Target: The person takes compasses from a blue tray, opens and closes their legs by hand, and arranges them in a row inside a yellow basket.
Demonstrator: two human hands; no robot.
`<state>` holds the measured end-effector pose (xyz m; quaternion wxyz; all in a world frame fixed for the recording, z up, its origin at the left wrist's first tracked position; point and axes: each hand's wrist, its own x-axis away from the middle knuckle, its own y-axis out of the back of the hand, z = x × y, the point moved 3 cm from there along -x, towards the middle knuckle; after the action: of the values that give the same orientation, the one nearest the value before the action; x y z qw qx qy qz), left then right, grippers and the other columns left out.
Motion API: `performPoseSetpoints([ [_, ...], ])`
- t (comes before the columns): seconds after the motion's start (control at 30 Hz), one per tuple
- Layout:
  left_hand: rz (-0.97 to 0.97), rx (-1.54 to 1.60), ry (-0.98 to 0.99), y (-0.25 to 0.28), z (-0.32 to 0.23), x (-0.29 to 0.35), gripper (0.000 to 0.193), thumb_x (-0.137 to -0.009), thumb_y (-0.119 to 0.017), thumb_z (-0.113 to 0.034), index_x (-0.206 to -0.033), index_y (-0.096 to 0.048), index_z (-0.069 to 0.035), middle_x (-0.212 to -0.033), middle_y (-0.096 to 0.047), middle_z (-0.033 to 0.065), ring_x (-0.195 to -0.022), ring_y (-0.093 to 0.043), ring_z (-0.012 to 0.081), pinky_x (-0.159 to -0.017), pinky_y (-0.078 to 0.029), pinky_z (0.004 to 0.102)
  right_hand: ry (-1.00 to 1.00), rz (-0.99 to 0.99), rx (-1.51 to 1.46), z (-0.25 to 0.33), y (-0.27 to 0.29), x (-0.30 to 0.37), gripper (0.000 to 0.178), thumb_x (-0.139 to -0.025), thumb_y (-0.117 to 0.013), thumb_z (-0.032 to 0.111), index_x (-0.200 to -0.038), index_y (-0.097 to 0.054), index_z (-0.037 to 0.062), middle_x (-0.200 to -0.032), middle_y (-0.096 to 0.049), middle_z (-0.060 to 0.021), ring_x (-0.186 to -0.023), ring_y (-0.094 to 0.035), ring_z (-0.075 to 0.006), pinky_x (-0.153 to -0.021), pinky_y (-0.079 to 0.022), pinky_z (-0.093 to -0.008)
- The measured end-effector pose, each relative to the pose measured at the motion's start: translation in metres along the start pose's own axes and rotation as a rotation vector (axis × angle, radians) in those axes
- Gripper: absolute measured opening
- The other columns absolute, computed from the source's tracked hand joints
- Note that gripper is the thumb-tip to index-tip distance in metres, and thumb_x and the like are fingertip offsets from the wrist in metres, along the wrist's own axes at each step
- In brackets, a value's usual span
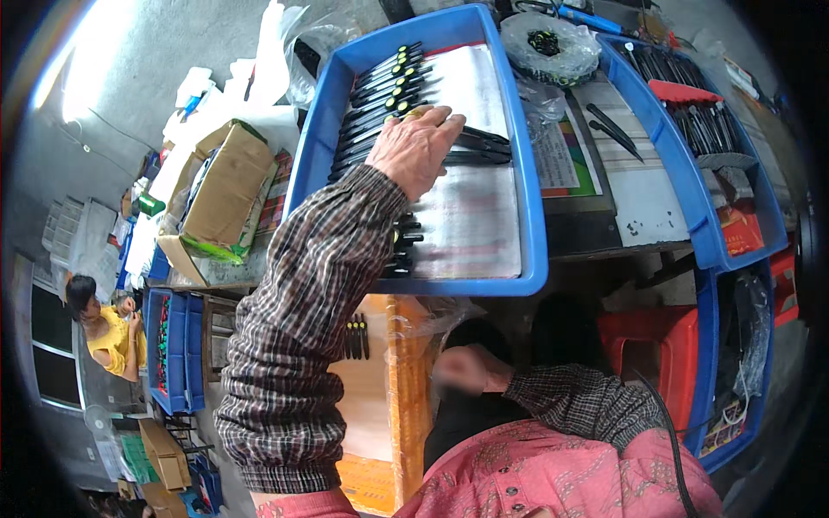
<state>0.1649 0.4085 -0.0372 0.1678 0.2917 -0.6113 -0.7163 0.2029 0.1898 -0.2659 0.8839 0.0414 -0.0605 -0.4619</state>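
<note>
Over the blue tray (534, 216) my left hand (417, 148) reaches in, its fingers bent round several slim black tools (479, 154) with long pointed ends that stick out to the right. More slim black tools (380, 99), with yellow-green round spots, lie side by side in a row along the tray's left half. Some others (404, 246) show near its front edge, partly behind my sleeve. White paper (473, 220) lines the tray. Down by my lap, apart from the tray, my right hand (466, 369) is blurred and its fingers do not show clearly.
At left stands an open cardboard box (226, 186). An orange-yellow crate (408, 406) sits below the tray. To the right are two loose black tools (615, 131), a wrapped coil (549, 45), a second blue tray (706, 216) and a red stool (661, 345). A person in yellow (112, 337) works far left.
</note>
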Motion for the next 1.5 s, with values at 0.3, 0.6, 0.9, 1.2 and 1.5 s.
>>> performPoseSetpoints([
  [0.3, 0.266, 0.029, -0.065, -0.013, 0.013, -0.039, 0.062, -0.063, -0.08, -0.012, -0.118, -0.054, -0.004, -0.111, -0.059, 0.0122, -0.109, -0.054, 0.0287, -0.095, -0.045, 0.0376, 0.03, -0.004, 0.013, -0.011, 0.01, -0.002, 0.019, -0.084, -0.064, 0.018, -0.086, -0.06, -0.0001, -0.077, -0.064, -0.0141, -0.07, -0.064, -0.0263, -0.064, -0.049, -0.0349],
  [0.6, 0.369, 0.078, -0.055, -0.018, 0.024, -0.043, 0.046, -0.064, -0.078, -0.017, -0.103, -0.057, -0.004, -0.09, -0.058, 0.0099, -0.092, -0.056, 0.0278, -0.086, -0.045, 0.0389, 0.18, -0.082, 0.077, -0.03, 0.004, -0.007, 0.018, -0.082, -0.066, 0.018, -0.084, -0.06, 0.0007, -0.075, -0.064, -0.0133, -0.068, -0.063, -0.0264, -0.061, -0.049, -0.0349],
  [0.9, 0.168, 0.098, -0.182, -0.019, 0.024, -0.027, 0.027, -0.069, -0.073, -0.013, -0.09, -0.058, -0.005, -0.083, -0.06, 0.0087, -0.087, -0.059, 0.0272, -0.079, -0.045, 0.0406, 0.153, -0.081, 0.123, -0.035, 0.006, -0.011, 0.017, -0.082, -0.065, 0.017, -0.084, -0.06, 0.0008, -0.075, -0.064, -0.0126, -0.068, -0.064, -0.0248, -0.061, -0.049, -0.0345],
  [1.2, -0.218, -0.082, -0.205, 0.013, 0.017, -0.001, 0.023, -0.073, -0.071, -0.019, -0.089, -0.058, -0.007, -0.08, -0.06, 0.0044, -0.084, -0.061, 0.0235, -0.084, -0.043, 0.0396, 0.011, -0.009, 0.062, -0.026, 0.008, -0.009, 0.017, -0.082, -0.065, 0.018, -0.082, -0.06, 0.0012, -0.074, -0.064, -0.0117, -0.068, -0.064, -0.0241, -0.061, -0.049, -0.0337],
  [1.5, -0.657, 0.35, 0.175, 0.089, -0.008, 0.118, 0.021, -0.075, -0.072, -0.005, -0.093, -0.062, 0.0, -0.074, -0.06, 0.0044, -0.065, -0.056, 0.0122, -0.063, -0.045, 0.0232, -0.049, -0.041, 0.006, -0.023, 0.013, -0.011, 0.018, -0.082, -0.065, 0.016, -0.089, -0.062, -0.0005, -0.073, -0.062, -0.0134, -0.066, -0.061, -0.0194, -0.061, -0.047, -0.0308],
])
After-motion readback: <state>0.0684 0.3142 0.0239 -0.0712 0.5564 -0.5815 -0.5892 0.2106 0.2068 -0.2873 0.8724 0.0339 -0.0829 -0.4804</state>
